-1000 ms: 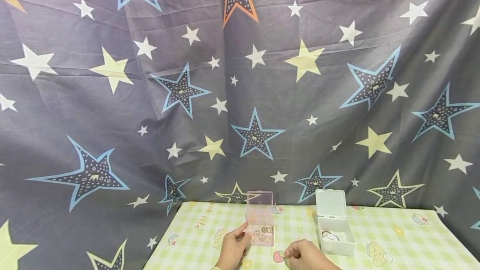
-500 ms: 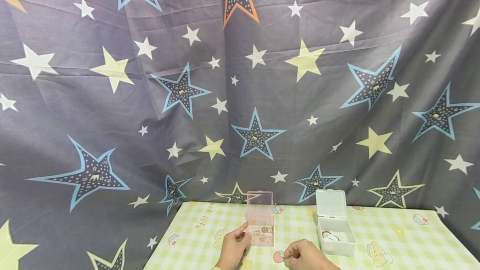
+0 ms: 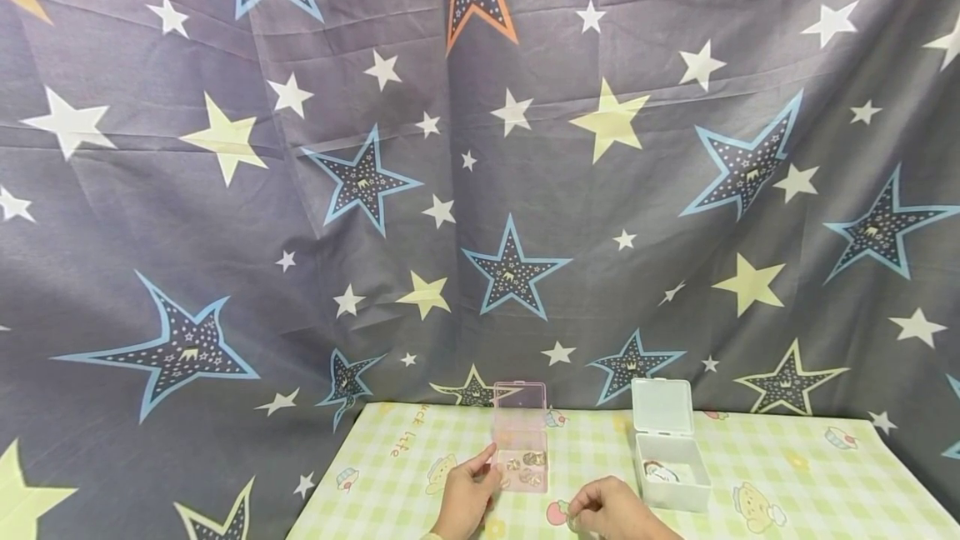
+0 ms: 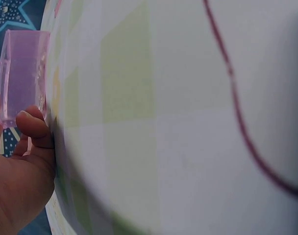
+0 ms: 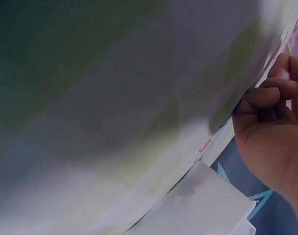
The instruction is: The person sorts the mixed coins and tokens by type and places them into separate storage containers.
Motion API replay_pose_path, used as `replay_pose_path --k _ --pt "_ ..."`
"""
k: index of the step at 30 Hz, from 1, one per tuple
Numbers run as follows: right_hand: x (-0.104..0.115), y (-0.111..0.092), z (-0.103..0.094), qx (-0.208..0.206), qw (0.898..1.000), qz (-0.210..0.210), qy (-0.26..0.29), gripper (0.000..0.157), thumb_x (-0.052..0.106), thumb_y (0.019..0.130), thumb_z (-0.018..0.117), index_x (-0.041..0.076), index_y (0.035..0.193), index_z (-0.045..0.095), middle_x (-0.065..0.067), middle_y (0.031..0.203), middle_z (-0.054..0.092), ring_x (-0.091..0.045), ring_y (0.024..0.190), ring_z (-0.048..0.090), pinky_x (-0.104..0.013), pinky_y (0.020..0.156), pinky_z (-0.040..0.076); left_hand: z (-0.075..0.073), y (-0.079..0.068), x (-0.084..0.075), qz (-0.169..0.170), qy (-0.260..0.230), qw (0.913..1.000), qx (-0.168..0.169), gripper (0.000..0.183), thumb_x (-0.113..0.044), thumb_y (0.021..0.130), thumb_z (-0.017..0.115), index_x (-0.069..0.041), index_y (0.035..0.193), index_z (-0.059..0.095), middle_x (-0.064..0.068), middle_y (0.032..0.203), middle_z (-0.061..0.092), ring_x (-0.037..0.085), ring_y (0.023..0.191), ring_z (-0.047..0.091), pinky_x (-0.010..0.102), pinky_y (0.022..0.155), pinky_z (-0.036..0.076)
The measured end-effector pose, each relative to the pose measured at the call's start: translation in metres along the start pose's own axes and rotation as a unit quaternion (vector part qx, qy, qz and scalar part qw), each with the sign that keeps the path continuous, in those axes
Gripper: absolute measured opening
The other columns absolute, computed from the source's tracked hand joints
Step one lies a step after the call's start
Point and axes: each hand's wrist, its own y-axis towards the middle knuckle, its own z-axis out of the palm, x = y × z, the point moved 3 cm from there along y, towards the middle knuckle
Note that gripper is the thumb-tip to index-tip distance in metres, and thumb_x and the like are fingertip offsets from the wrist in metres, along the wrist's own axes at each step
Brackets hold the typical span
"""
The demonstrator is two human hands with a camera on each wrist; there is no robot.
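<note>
In the head view, my left hand [image 3: 467,497] holds the left side of a pink clear plastic box [image 3: 521,486] at its near corner. The box's lid [image 3: 520,407] stands up, and several gold-coloured trinkets [image 3: 533,458] lie inside. The left wrist view shows bent fingers at the pink box [image 4: 26,73]. Low over the cloth, my right hand [image 3: 611,509] has curled fingers, their tips pinched together on a small gold-coloured piece, mostly hidden. Just right of that hand is a white box [image 3: 678,496], lid raised, with a red-and-white looped item [image 3: 661,472] in it.
A green-and-white checked cloth [image 3: 832,482] with printed figures covers the table. Behind the table hangs a grey curtain [image 3: 600,273] with stars. In the left wrist view, a thin dark red cord or line [image 4: 235,93] crosses the foreground.
Both hands stay nearly where they were. The small piece at the right fingertips shows less than before. Both boxes are unmoved.
</note>
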Motion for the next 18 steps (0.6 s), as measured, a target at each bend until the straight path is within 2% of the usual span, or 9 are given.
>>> replay_pose_path --k 5,12,15,18 --pt "-0.001 0.002 -0.002 -0.016 1.0 0.005 -0.013 0.013 0.003 0.091 0.068 0.004 0.094 0.081 -0.007 0.088 0.079 -0.01 0.07 0.057 -0.023 0.065 0.048 -0.001 -0.001 -0.002 -0.002 0.002 1.0 0.003 0.049 -0.02 0.095 0.077 -0.01 0.143 0.069 0.012 0.108 0.073 0.007 0.046 0.056 0.02 0.036 0.041" --pt "0.002 0.004 -0.008 -0.042 0.999 -0.03 -0.008 0.016 0.003 0.09 0.067 -0.003 0.097 0.079 -0.004 0.087 0.078 -0.003 0.071 0.059 -0.018 0.066 0.048 -0.001 -0.001 -0.002 0.001 -0.004 1.0 0.004 0.049 -0.018 0.095 0.076 -0.009 0.142 0.069 0.01 0.106 0.073 0.006 0.046 0.053 0.018 0.036 0.04" --pt "0.005 0.006 -0.011 -0.058 0.998 -0.034 0.005 0.016 0.004 0.091 0.067 -0.003 0.1 0.079 -0.004 0.09 0.078 -0.001 0.073 0.059 -0.017 0.068 0.049 -0.001 -0.001 -0.002 0.0 -0.004 1.0 0.005 0.048 -0.017 0.096 0.076 -0.009 0.142 0.069 0.011 0.107 0.073 0.006 0.045 0.053 0.018 0.036 0.04" --pt "0.01 0.008 -0.013 -0.074 0.996 -0.036 0.028 0.018 0.005 0.091 0.067 -0.004 0.103 0.078 -0.01 0.095 0.079 -0.003 0.077 0.061 -0.018 0.07 0.05 0.0 -0.001 -0.002 -0.004 -0.005 1.0 0.007 0.048 -0.017 0.096 0.076 -0.01 0.143 0.069 0.012 0.109 0.074 0.006 0.045 0.053 0.018 0.037 0.04"
